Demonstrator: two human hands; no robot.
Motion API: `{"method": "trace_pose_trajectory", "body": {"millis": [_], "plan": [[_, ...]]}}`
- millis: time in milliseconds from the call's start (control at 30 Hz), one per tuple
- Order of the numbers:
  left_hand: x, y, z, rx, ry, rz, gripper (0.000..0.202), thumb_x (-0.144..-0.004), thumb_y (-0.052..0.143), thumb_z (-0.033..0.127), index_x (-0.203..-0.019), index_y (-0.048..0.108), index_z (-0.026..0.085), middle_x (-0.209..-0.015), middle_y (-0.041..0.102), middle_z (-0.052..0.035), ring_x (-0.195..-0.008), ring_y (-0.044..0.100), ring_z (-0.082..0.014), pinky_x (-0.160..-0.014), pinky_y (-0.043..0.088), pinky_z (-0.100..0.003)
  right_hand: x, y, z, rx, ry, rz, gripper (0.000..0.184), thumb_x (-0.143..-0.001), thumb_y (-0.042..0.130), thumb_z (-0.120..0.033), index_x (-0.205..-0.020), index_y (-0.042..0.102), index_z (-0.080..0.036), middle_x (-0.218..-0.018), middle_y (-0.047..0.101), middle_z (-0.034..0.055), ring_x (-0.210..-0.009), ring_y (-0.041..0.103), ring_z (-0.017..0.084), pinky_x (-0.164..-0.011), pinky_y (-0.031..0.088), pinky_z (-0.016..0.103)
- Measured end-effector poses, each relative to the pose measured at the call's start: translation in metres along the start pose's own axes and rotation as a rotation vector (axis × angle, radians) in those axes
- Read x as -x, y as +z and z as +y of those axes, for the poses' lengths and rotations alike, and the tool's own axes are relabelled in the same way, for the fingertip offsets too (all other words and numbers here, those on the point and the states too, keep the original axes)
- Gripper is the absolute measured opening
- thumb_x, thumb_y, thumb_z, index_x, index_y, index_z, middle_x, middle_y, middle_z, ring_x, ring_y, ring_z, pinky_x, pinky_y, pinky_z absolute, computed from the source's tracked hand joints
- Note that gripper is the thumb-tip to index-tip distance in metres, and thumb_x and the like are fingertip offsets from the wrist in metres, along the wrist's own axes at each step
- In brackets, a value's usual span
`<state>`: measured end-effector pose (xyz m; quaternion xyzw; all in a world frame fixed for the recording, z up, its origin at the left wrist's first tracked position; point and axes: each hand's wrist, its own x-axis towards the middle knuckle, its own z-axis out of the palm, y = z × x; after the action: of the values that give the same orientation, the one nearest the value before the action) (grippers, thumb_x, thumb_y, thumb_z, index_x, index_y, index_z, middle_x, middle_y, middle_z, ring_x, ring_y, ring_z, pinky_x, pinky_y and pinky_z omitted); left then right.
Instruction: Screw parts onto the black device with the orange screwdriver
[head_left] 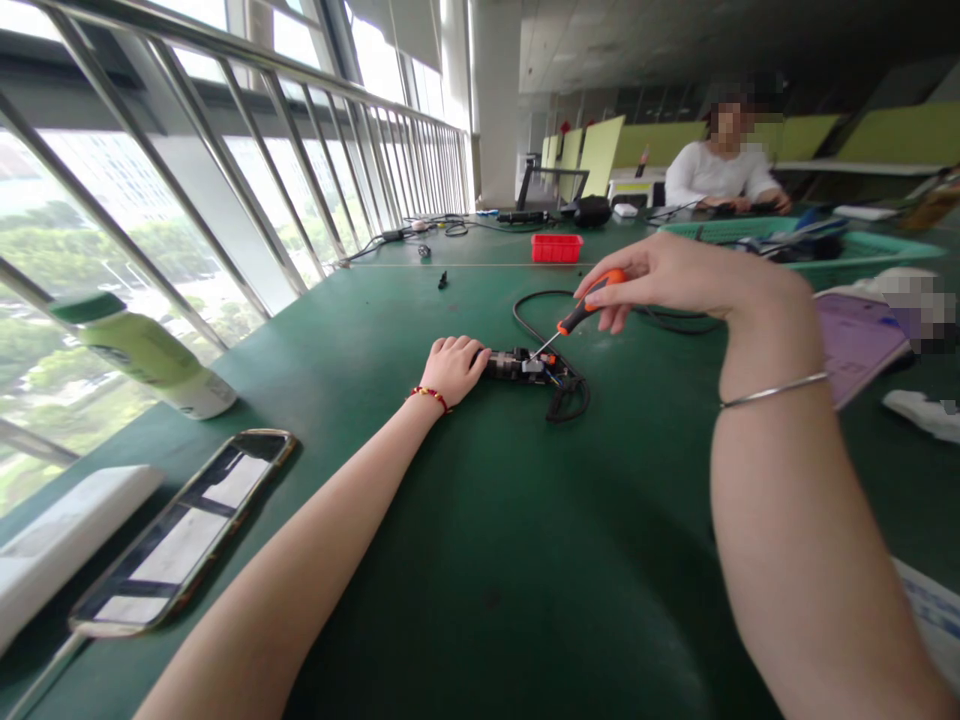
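Observation:
My left hand (455, 370) is closed round the dark end of a black cylindrical device (504, 365) lying on the green table. At its right end the device shows exposed inner parts and coloured wires, and a black cable (574, 405) loops beside it. In my right hand (637, 280) is a screwdriver (592, 300) with an orange and black handle. The screwdriver slants down to the left, its tip at the open part of the device; whether it sits in a screw is too small to tell.
On the green table (480, 560) stand a small red bin (556, 248) and a teal basket (885, 245) of tools. A phone (187, 530), a white box (67, 540) and a tilted bottle (142, 350) are at left, near the railing (300, 130). Across sits another person (716, 175).

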<state>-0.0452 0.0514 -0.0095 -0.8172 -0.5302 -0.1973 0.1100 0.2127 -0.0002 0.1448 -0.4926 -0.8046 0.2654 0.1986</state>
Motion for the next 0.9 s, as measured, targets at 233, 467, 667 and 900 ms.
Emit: {"method": "trace_pose_trajectory", "body": {"millis": [233, 467, 667, 900], "plan": [[0.0, 0.0, 0.0, -0.01, -0.007, -0.002, 0.039, -0.094, 0.025, 0.039, -0.094, 0.059, 0.022, -0.092, 0.06, -0.0056, -0.089, 0.052, -0.0205, -0.088, 0.034, -0.036, -0.003, 0.004, -0.006, 0.057, 0.009, 0.035, 0.038, -0.08, 0.052, -0.051, -0.092, 0.067, -0.018, -0.071, 0.068, 0.0073, -0.068, 0.065, 0.021, -0.069, 0.052, 0.037], [0.0, 0.0, 0.0, 0.002, 0.0, 0.004, 0.039, -0.094, 0.025, 0.04, -0.094, 0.059, 0.021, -0.094, 0.061, -0.0062, -0.089, 0.052, -0.0209, -0.088, 0.034, -0.037, -0.002, 0.006, -0.015, 0.17, -0.058, 0.059, 0.033, -0.074, 0.062, -0.036, -0.103, 0.062, -0.02, -0.088, 0.069, 0.006, -0.076, 0.065, 0.02, -0.07, 0.049, 0.034], [0.001, 0.001, 0.0, 0.014, -0.004, 0.006, 0.039, -0.093, 0.025, 0.039, -0.094, 0.06, 0.021, -0.093, 0.061, -0.0063, -0.09, 0.052, -0.0215, -0.088, 0.033, -0.038, -0.003, 0.013, -0.024, 0.183, 0.036, -0.014, 0.039, -0.082, 0.048, -0.052, -0.089, 0.063, -0.017, -0.058, 0.063, 0.0038, -0.056, 0.06, 0.017, -0.063, 0.046, 0.033], [0.0, 0.002, -0.001, -0.021, 0.004, 0.012, 0.039, -0.094, 0.025, 0.04, -0.094, 0.059, 0.021, -0.093, 0.061, -0.0058, -0.088, 0.052, -0.0211, -0.087, 0.034, -0.037, -0.006, 0.013, -0.023, 0.184, -0.004, 0.099, 0.036, -0.077, 0.061, -0.037, -0.108, 0.055, -0.021, -0.087, 0.068, 0.0057, -0.068, 0.063, 0.018, -0.065, 0.046, 0.031]]}}
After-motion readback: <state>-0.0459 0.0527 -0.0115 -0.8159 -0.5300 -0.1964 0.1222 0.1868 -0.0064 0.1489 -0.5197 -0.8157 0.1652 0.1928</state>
